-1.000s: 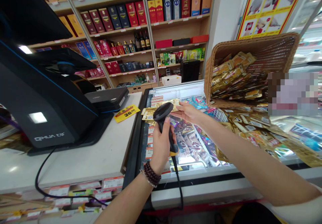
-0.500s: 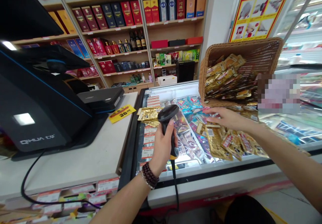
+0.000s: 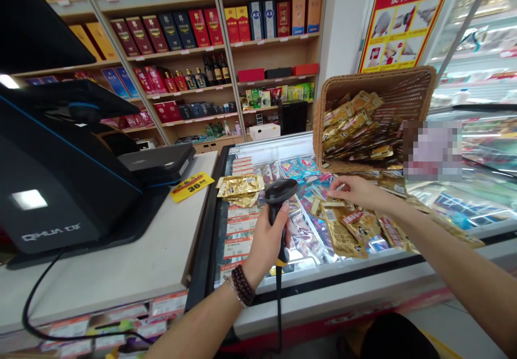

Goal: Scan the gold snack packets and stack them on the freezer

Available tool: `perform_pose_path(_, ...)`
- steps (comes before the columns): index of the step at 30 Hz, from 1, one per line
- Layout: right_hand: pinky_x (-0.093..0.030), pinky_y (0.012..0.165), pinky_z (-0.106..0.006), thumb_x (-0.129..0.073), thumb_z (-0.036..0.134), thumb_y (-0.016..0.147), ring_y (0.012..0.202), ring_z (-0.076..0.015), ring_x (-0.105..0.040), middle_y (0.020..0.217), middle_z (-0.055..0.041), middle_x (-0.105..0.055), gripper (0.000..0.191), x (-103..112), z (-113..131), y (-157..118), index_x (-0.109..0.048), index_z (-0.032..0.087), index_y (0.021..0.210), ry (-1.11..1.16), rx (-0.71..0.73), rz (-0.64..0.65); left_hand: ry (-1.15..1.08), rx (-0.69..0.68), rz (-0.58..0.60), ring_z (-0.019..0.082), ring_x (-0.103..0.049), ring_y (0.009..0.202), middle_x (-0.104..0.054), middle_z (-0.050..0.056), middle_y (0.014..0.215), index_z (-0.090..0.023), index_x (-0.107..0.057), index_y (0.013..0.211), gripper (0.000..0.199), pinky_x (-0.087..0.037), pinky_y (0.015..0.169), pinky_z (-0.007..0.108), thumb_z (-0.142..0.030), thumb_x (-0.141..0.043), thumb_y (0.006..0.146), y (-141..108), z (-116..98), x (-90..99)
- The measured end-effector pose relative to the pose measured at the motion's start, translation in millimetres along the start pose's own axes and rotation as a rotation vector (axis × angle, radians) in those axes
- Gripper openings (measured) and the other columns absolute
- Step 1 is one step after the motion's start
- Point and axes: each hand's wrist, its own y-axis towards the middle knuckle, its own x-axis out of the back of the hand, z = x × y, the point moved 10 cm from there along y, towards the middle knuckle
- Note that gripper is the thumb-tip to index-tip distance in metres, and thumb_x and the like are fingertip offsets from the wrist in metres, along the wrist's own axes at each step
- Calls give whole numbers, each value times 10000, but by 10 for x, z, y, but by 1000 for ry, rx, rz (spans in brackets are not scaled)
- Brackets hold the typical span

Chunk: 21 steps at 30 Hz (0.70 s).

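My left hand (image 3: 269, 240) is wrapped round the handle of a black barcode scanner (image 3: 281, 189), held upright above the glass-topped freezer. A small stack of gold snack packets (image 3: 240, 187) lies on the glass to its left, apart from the scanner. My right hand (image 3: 355, 191) is over the right part of the glass, its fingers bent but apart, with nothing visible in them. Just below it, loose gold packets (image 3: 343, 230) lie spread out. Behind it a wicker basket (image 3: 416, 87) rests tipped on its side, its opening towards me, with many gold packets (image 3: 351, 125) inside.
A checkout terminal (image 3: 60, 187) stands on the white counter (image 3: 161, 262) at left, with a yellow price tag (image 3: 191, 187) at the edge. The scanner's cable (image 3: 278, 305) hangs down the front of the freezer (image 3: 323, 300). Shelves of boxed bottles (image 3: 173, 30) fill the back.
The scanner in my left hand has moved right, away from the stacked gold packets. My right hand's fingers have bent more above the loose packets. The view has shifted slightly.
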Motion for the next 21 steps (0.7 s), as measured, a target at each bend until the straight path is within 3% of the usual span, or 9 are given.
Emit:
perform_pose_path(5, -551, 901, -390, -920, 533, 480, 1051, -342, -713, 1131, -88, -756, 748, -264, 287, -137, -731, 238, 1141, -218, 125, 281, 7, 2, 19, 69, -489, 420, -551, -71, 651, -225, -516, 866, 558, -391, 403, 199, -745, -716, 823, -4, 15, -40)
perform_pose_path(9, -575, 888, -433, -903, 482, 505, 993, -370, -729, 995, -86, -766, 553, -283, 207, -145, -733, 225, 964, -243, 54, 340, -6, 7, 15, 64, -484, 411, -563, -70, 665, -222, -518, 873, 558, -379, 397, 199, -736, -727, 813, -4, 22, -49)
perform_pose_path(12, -619, 791, -432, -836, 567, 633, 868, -323, -736, 862, -76, -759, 432, -174, 34, 4, -696, 223, 855, 29, -35, 203, -15, 1, 10, 64, -486, 416, -560, -72, 661, -220, -516, 873, 549, -382, 402, 199, -724, -727, 818, -6, 13, -45)
perform_pose_path(15, -668, 784, -442, -807, 581, 728, 888, -297, -763, 930, -75, -786, 426, -99, -136, 140, -696, 242, 962, 495, -110, -33, -6, -2, 14, 68, -489, 420, -561, -71, 655, -221, -513, 871, 539, -392, 407, 202, -719, -717, 831, -9, 12, -47)
perform_pose_path(18, -686, 879, -494, -788, 453, 802, 991, -287, -778, 1037, -57, -796, 301, -254, -154, 211, -668, 285, 1022, 845, -131, -182, -1, -4, 21, 70, -489, 422, -561, -70, 660, -222, -516, 881, 535, -392, 408, 203, -718, -711, 838, -10, 20, -53)
perform_pose_path(21, -647, 1011, -531, -752, 311, 821, 1139, -270, -757, 1126, -36, -787, 260, -532, -8, 278, -650, 308, 1060, 1056, -110, -221, 8, -7, 28, 69, -485, 424, -553, -74, 665, -223, -517, 898, 522, -388, 408, 201, -709, -701, 853, -5, 37, -55)
